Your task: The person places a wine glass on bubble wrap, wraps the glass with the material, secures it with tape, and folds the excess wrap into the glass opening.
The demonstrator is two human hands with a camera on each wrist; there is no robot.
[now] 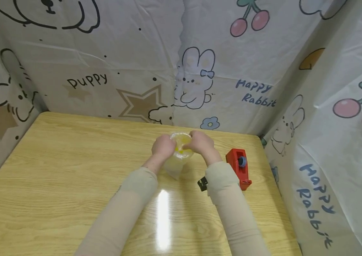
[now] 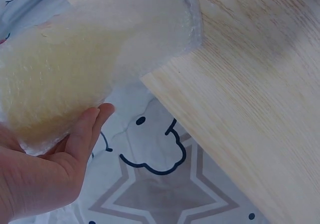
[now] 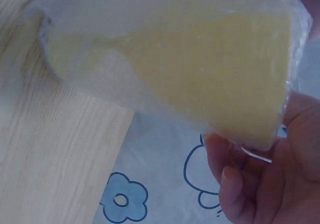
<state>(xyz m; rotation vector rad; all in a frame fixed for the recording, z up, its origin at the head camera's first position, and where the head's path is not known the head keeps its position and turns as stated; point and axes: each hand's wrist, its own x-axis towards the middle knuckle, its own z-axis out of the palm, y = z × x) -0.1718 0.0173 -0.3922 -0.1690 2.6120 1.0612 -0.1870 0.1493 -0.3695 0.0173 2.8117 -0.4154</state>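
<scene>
A yellow cup-like thing (image 3: 215,69), loosely wrapped in translucent bubble wrap (image 1: 173,167), is held between both hands near the back edge of the table. Its wide round end faces up toward the head camera, and the wrap trails down to a narrower end. My left hand (image 1: 164,146) grips the left side of the wrapped rim, its fingers along the outside in the left wrist view. On the opposite side my right hand (image 1: 201,143) pinches the rim, thumb reaching over the opening and curled fingers (image 3: 232,179) outside. The bubble wrap blurs the yellow thing's details.
A red tape dispenser (image 1: 239,167) stands on the wooden table (image 1: 72,170), right of the right forearm. By the right sleeve shows a small black object (image 1: 202,184). White printed cloth (image 1: 136,53) hangs behind the table and along both sides.
</scene>
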